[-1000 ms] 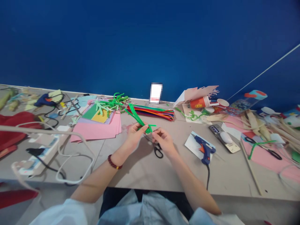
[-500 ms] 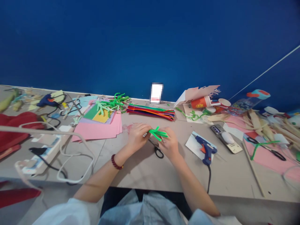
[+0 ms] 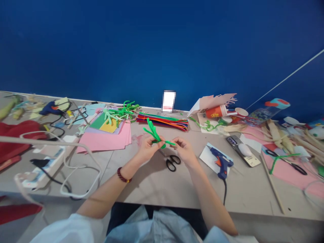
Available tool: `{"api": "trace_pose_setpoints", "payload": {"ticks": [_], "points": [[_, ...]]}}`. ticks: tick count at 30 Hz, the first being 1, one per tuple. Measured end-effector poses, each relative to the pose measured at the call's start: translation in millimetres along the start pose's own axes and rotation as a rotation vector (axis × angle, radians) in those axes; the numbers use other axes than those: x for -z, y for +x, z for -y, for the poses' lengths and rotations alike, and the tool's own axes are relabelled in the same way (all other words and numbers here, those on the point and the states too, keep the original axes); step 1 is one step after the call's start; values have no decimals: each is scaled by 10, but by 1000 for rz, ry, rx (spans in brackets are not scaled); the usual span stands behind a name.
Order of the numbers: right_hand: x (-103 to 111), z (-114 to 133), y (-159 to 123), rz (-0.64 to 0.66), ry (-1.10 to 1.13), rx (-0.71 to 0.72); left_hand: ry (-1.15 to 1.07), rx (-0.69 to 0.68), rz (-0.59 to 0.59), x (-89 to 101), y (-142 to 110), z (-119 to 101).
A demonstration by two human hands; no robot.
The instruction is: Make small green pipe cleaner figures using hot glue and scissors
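Green pipe cleaner, fuzzy, looped, pinched by fingers of left hand and right hand.

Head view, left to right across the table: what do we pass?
red cloth → power strip → pink paper stack → left hand → green pipe cleaner → right hand → hot glue gun → phone → black-handled scissors

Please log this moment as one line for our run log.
left hand: holds green pipe cleaner | right hand: pinches its end | scissors: on table
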State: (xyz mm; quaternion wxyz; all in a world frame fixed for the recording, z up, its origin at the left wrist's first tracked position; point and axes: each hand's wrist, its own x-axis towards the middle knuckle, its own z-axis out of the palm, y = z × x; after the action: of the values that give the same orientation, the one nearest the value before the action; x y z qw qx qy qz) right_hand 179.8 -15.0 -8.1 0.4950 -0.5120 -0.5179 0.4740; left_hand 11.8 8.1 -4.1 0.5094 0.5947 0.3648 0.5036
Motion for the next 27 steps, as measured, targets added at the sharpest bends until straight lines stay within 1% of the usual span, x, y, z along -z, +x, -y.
{"api": "trace_pose_setpoints", "payload": {"ticks": [2,4,6,9,11,14,16,18,23,25,27], "points": [[-52,16,-28,21,-112,38,-23,41,-121,-15,7,22],[-102,54,-70,33,-288,163,2,63,-198,-26,11,28],[-136,98,-111,37,-442,310,78,41,-227,-29,12,15],[-142,141,-148,9,-533,447,190,1,-216,-11,24,-28],[-127,149,-153,-33,-535,479,159,58,-163,16,45,-56],[-102,146,-147,-87,-531,479,5,201,-91,58,77,-79],[-95,143,-143,-104,-535,474,-73,265,-68,73,87,-86],[-96,138,-140,-109,-542,474,-112,300,-57,75,86,-95],[-102,121,-137,-101,-606,496,-134,327,-88,57,71,-116],[-103,115,-135,-99,-656,534,-108,306,-107,55,70,-103],[-108,111,-133,-94,-722,601,-46,256,-124,54,69,-71]]}}
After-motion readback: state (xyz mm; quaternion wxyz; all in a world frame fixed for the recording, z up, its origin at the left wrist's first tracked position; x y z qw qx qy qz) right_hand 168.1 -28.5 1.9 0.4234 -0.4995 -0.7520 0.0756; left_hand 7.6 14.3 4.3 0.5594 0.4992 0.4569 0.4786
